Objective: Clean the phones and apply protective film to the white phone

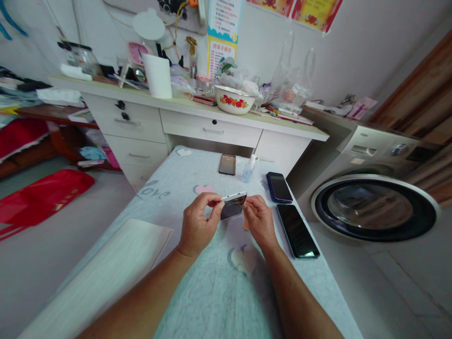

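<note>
Phone [233, 207] between both curled hands [199, 220]

Adds up to two bare hands [199, 221] [260, 220], three dark-screened phones [232, 208] [279, 187] [297, 230], one brown phone case [228, 164], one spray bottle [248, 169]; also counts one flowered bowl [234, 100], one pink clock [138, 52], one washing machine [369, 188] and one red bag [49, 194]

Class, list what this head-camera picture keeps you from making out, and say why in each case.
All in the head view:
Orange piece: its full shape, partly hidden by the right hand.
Phone: its ends, covered by fingers of the right hand and left hand.
Wall poster: its small print, too small and blurred.
Red-and-yellow poster: its upper part, cut off by the top edge.
Bowl: its inside, hidden by its front wall.
</note>
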The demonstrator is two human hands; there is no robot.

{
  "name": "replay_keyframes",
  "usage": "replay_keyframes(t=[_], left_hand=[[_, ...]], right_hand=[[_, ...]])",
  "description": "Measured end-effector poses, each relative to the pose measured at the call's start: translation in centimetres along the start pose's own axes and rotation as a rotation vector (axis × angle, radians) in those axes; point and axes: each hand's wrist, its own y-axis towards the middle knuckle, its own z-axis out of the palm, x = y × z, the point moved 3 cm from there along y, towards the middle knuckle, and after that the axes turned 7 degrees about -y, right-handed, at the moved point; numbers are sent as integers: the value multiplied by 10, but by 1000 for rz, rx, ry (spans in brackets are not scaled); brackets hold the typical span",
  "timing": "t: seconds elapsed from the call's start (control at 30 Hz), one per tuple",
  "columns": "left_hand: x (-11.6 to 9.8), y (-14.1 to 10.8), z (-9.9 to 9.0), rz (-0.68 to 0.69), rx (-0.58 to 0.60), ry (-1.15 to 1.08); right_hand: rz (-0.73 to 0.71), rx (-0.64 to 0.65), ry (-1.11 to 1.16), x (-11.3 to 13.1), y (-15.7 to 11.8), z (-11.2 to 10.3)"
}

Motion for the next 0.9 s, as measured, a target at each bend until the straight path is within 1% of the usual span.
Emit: replay_keyframes(t=[0.17,0.3,0.43,0.53,0.6,0.63,0.7,0.8,0.9], left_hand=[[4,-2,3,-85,6,-61],[12,-3,9,-168,60,-93],[19,-3,12,-234,123,-98],[24,-1,11,-265,212,-48],[29,0,11,-287,322,20],[31,0,11,-287,385,67],[34,-1,13,-266,473,165],[37,-4,16,-233,540,246],[40,-6,20,-198,564,282]], right_hand=[[-54,-28,-89,5,4,-12],[-115,-56,-244,9,7,-22],[-177,-63,-394,15,8,-26],[-208,-57,-449,20,6,-24],[-231,-38,-490,22,5,-20],[-245,-27,-517,23,5,-18],[-273,-10,-579,23,3,-14],[-296,15,-654,20,2,-8],[-302,44,-678,17,0,-5]])
